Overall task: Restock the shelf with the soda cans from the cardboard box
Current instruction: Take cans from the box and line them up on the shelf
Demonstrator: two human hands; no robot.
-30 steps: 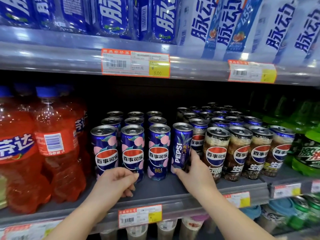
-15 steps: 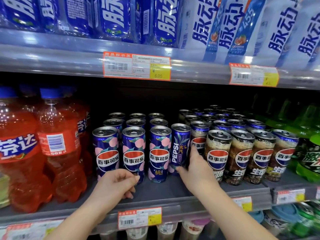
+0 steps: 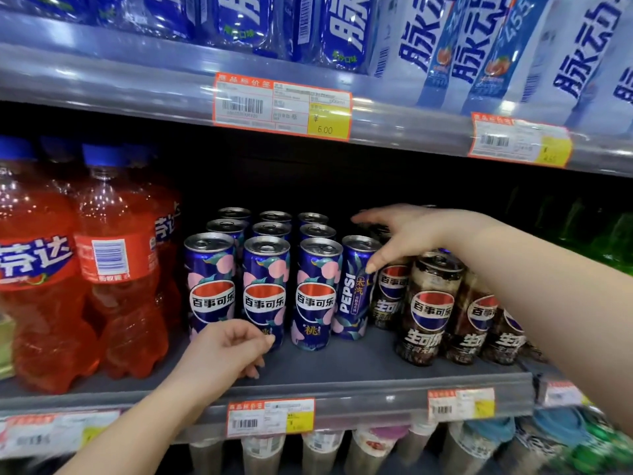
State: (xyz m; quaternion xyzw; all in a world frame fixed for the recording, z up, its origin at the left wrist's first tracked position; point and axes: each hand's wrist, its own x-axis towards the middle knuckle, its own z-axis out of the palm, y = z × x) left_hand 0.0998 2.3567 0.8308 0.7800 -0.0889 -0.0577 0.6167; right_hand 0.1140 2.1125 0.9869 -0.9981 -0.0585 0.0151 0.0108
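Observation:
Slim blue peach-print soda cans (image 3: 265,289) stand in three rows on the grey shelf (image 3: 342,370). To their right stands a single blue PEPSI can (image 3: 354,296), then rows of dark brown soda cans (image 3: 431,310). My left hand (image 3: 229,351) rests on the shelf in front of the peach cans, fingers curled, holding nothing. My right hand (image 3: 404,238) is raised over the can tops behind the PEPSI can, fingers spread, thumb tip against that can's upper right side. The cardboard box is out of view.
Orange soda bottles (image 3: 113,269) fill the shelf's left side and green bottles (image 3: 609,241) the far right. The upper shelf (image 3: 137,80) with blue and white bottles hangs low overhead. Price tags (image 3: 270,418) line the shelf's front lip; more drinks stand below.
My right hand has lifted from the base of the PEPSI can up over the can tops. The left hand has stayed in place. The view has come closer to the shelf.

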